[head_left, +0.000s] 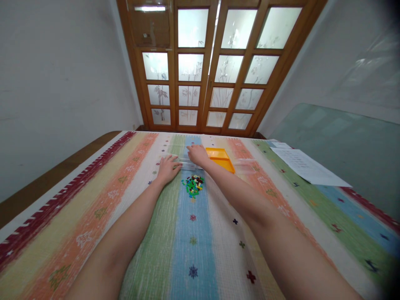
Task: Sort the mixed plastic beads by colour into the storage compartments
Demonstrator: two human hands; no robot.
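Note:
Fingers spread and stretched out, my left hand (pixel 168 168) lies at the left end of a clear plastic container (pixel 189 165) and seems to touch it. My right hand (pixel 198 155) is over the container's right part, its fingers bent together. Whatever may be between those fingertips is hidden. Just in front of the container lies a loose pile of small toy bricks (pixel 193 186), mostly green, with brown, yellow, blue and white ones. A yellow divided tray (pixel 227 165) sits right beside my right wrist.
Another clear plastic piece (pixel 245 166) lies to the right of the yellow tray. Printed paper sheets (pixel 308 166) rest farther right on the striped tablecloth (pixel 193 258). Beyond the table's far edge stand wooden doors (pixel 206 91) with frosted panes.

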